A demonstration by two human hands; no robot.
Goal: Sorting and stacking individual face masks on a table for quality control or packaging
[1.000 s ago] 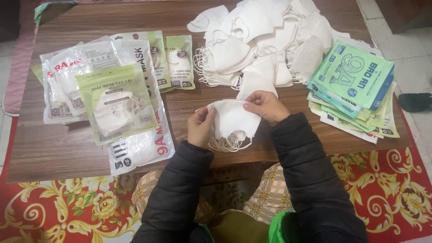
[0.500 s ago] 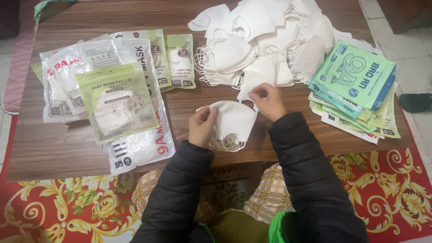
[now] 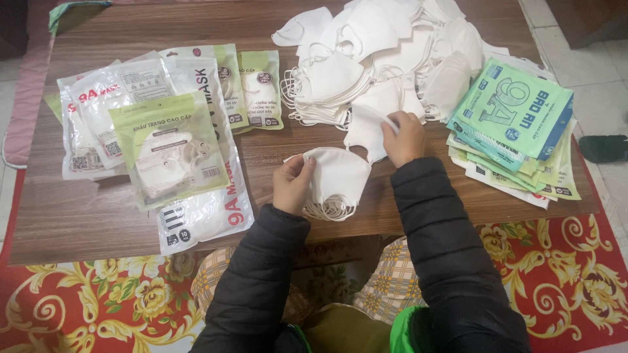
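White masks point(image 3: 337, 180) on wooden table point(image 3: 98, 216)

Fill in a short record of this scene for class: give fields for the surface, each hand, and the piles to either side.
Surface: wooden table
Left hand: holds a small stack of white masks
Right hand: pinching one mask at the edge of the loose white pile
Left side: filled clear-and-green packets
Right side: stack of flat green packets
Floor: red floral rug

Single head-worn camera looks steeply down from close above the counter point(image 3: 98, 222), the left hand's grip point(image 3: 293, 184) just below frame centre
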